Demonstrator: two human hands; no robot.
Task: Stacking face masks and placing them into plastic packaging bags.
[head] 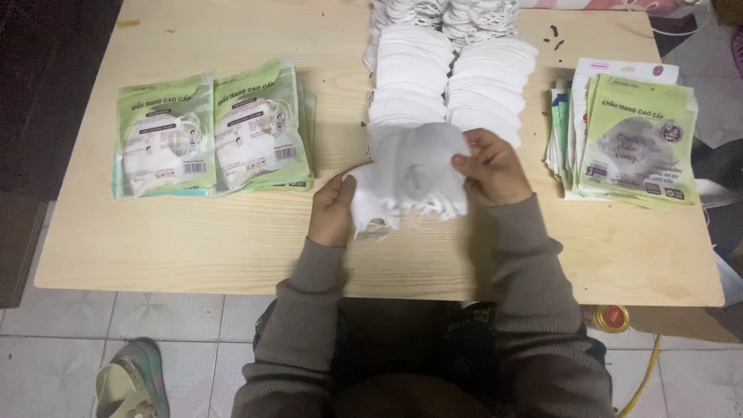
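Hands, left (331, 210) and right (492, 166), pinch a small bundle of white masks (409, 176) at the surface's middle. Gathering seems underway. Bagging would likely need an empty pouch (636, 143) from the right edge.

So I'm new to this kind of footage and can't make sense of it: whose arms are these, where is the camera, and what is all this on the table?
The single picture comes from a camera worn on a person's head, looking down at their own two bare hands; no machine is involved. The left hand and right hand together hold a small bundle of white face masks just above a pale wooden table. Behind the bundle lie two long rows of loose white masks. On the person's left sit two piles of green packets with masks inside. On their right is a stack of flat green packets, which look unfilled. Each hand's grip is closed on the bundle's edge.
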